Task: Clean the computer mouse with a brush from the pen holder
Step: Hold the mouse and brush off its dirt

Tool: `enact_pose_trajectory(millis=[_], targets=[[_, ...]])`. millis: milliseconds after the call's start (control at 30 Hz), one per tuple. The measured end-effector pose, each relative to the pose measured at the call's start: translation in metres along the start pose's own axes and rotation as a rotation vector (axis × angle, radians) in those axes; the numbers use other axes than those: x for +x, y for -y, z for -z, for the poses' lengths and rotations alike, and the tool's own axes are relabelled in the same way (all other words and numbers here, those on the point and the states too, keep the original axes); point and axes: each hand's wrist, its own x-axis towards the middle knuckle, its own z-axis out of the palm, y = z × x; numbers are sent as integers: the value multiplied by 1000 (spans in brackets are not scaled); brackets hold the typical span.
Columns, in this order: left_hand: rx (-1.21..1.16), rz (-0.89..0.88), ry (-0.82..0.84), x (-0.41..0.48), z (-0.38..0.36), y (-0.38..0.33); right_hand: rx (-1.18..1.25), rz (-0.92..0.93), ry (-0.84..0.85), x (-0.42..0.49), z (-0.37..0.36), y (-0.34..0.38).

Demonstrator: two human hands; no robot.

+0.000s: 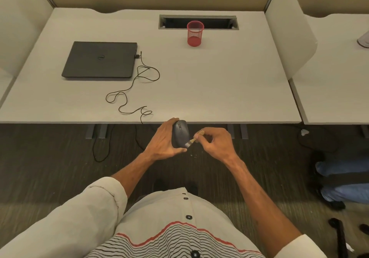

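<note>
My left hand (pixel 163 141) grips a dark grey computer mouse (pixel 180 134), held upright in the air just in front of the desk's near edge. My right hand (pixel 215 140) pinches a small brush (pixel 194 138) with a wooden handle. Its pale bristles touch the lower right side of the mouse. The red mesh pen holder (pixel 195 33) stands at the back of the white desk (pixel 219 78) and looks empty. The mouse's black cable (pixel 131 92) loops across the desk to the laptop.
A shut black laptop (pixel 99 59) lies at the desk's left. A rectangular cable opening (pixel 219 21) sits behind the pen holder. Partition panels flank the desk. At the right on the floor are another person's legs in jeans (pixel 343 180).
</note>
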Motion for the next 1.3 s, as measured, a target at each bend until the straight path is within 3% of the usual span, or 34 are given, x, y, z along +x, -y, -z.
enact_pose_trajectory(millis=[300, 500, 833, 1000, 1300], targets=[[39, -61, 0, 8, 6, -5, 46, 44, -253, 15, 0, 10], [56, -84, 5, 9, 8, -4, -73, 91, -116, 20, -3, 17], [31, -64, 3, 12, 13, -2, -92, -87, -19, 20, -9, 15], [42, -75, 6, 13, 16, -1, 15, -74, -164, 20, -9, 16], [25, -51, 10, 7, 16, 4, -140, -73, -144, 13, -6, 12]])
